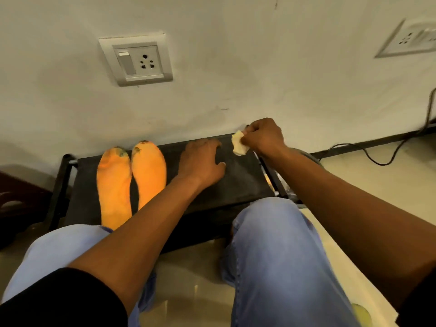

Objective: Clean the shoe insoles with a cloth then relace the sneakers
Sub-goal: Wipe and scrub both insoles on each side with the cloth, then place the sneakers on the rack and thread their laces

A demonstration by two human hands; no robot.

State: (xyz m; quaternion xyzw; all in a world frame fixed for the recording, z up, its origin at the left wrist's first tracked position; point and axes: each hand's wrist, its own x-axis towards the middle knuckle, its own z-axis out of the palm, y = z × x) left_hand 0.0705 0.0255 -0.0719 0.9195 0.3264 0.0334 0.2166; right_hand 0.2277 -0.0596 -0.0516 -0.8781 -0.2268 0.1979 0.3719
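Right hand point(264, 138) pinches a crumpled white cloth point(238, 143); left hand point(200, 164) rests fingers spread on the black rack top point(240, 178), beside two orange insoles point(132, 180).

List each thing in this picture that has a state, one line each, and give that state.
Left orange foam insole: flat on black fabric rack top, dirty toe.
Right orange foam insole: flat beside it, dirty toe.
White crumpled cloth: pinched by right hand.
Left hand: spread flat on rack.
White wall socket: nothing plugged in.

A low black rack point(236, 180) stands against the wall on the floor point(377, 175). Two orange insoles point(115, 185) lie side by side on its left part. The left hand point(200, 164) rests flat on its top.
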